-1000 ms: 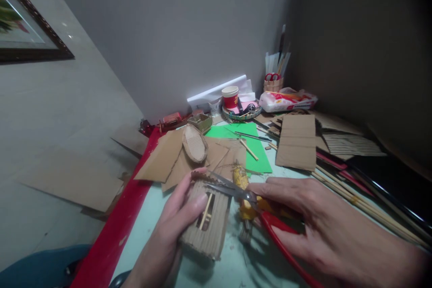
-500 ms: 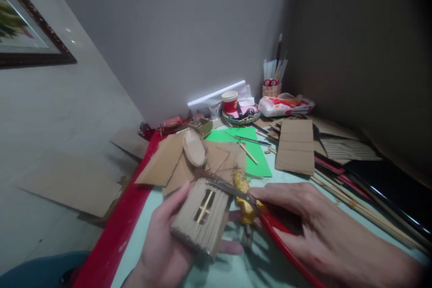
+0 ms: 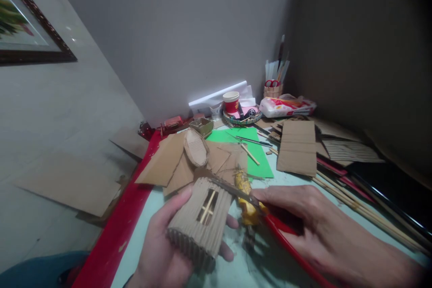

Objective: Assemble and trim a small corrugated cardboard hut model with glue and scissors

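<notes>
My left hand [image 3: 165,238] is closed around a small corrugated cardboard box-like piece [image 3: 189,225], with a narrow window cut in its face and thin light strips crossed in the opening. My right hand [image 3: 313,225] grips red-handled scissors [image 3: 283,238]. Their dark blades reach left along the far upper edge of the cardboard piece; whether they touch it I cannot tell. Behind the blades, on the table, lies a yellow object [image 3: 249,213] with wispy ends, partly covered. An oval cardboard piece [image 3: 196,147] rests just beyond.
Flat cardboard sheets [image 3: 162,159] and green paper [image 3: 261,162] lie across the pale table. A round tray [image 3: 249,120] with a red cup [image 3: 231,104] stands at the back. Several wooden sticks [image 3: 364,213], a cardboard rectangle [image 3: 297,148] and a glossy black item [image 3: 394,184] lie right.
The cardboard piece has tilted in my left hand, so more of its fluted lower edge shows. The scissors have shifted very slightly, still lying along its upper edge.
</notes>
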The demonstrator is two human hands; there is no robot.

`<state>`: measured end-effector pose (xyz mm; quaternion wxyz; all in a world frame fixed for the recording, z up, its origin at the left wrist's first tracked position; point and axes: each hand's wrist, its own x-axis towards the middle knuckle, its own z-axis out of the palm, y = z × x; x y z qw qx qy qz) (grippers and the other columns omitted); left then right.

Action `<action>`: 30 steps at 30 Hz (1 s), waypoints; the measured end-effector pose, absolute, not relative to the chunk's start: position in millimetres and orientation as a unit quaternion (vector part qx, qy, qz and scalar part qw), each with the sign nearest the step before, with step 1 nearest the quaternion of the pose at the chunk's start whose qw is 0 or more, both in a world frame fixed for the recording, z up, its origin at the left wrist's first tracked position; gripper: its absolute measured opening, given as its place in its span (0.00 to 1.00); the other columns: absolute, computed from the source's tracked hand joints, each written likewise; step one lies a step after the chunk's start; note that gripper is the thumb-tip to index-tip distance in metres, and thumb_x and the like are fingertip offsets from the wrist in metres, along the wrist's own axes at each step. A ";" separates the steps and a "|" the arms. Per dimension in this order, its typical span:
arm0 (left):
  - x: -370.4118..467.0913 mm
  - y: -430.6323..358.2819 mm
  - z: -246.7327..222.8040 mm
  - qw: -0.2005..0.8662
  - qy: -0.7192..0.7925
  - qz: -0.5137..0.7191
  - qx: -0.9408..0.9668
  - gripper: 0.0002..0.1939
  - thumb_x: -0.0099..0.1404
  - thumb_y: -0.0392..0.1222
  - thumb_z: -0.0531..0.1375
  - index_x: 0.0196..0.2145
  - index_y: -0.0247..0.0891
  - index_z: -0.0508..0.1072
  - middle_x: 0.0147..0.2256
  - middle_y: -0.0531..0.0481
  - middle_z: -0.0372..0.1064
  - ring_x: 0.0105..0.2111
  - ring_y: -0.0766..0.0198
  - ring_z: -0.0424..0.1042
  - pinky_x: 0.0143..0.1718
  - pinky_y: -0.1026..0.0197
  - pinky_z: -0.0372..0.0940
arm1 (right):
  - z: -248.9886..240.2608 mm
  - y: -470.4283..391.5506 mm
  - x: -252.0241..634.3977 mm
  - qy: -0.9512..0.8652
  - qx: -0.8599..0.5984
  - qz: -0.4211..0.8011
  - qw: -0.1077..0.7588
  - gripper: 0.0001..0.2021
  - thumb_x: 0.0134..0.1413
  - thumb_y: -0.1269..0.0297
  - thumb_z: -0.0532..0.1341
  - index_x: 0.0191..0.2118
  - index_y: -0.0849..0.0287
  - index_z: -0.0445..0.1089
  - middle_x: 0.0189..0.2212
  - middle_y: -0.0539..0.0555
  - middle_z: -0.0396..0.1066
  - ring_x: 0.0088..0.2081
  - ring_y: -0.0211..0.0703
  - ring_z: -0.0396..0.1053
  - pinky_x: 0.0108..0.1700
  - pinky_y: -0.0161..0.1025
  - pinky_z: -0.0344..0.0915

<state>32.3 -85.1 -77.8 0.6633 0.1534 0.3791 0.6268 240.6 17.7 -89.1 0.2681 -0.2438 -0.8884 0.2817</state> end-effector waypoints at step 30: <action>32.9 -86.3 -81.5 0.661 0.422 0.607 0.129 0.22 0.74 0.44 0.52 0.45 0.25 0.81 0.36 0.32 0.82 0.34 0.47 0.81 0.25 0.53 0.76 | -111.7 14.0 237.9 -0.898 -0.219 0.352 0.148 0.19 0.72 0.61 0.42 0.36 0.58 0.66 0.30 0.56 0.69 0.28 0.44 0.62 0.32 0.41 0.60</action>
